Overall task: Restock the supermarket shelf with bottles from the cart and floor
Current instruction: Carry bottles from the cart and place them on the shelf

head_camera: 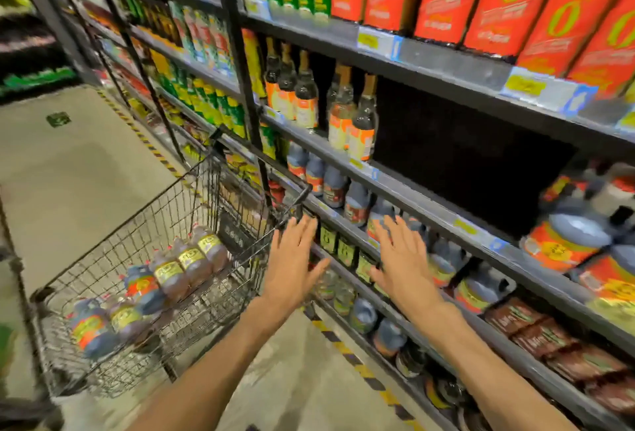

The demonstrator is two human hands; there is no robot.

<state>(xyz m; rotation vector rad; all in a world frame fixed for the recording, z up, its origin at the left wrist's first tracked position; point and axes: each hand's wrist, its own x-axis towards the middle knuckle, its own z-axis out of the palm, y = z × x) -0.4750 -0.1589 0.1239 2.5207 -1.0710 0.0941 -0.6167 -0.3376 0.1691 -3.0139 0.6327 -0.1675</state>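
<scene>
— Grey metal shelf (429,214) runs along our right, its long flat boards stacked one above another, with a dark bare gap in the middle row beside the tall glass bottles (360,121).

— Wire cart (192,190) sits on our left, a square mesh basket; the plastic bottles (165,279) with yellow and orange labels lie on their sides in it, below and left of our fingers, untouched.

— Our left hand (292,265) hovers by the cart's near corner, fingers straight and spread, gripping nothing.

— Our right hand (402,262) is the same, flat and spread in front of the lower shelf edge, holding nothing.
</scene>
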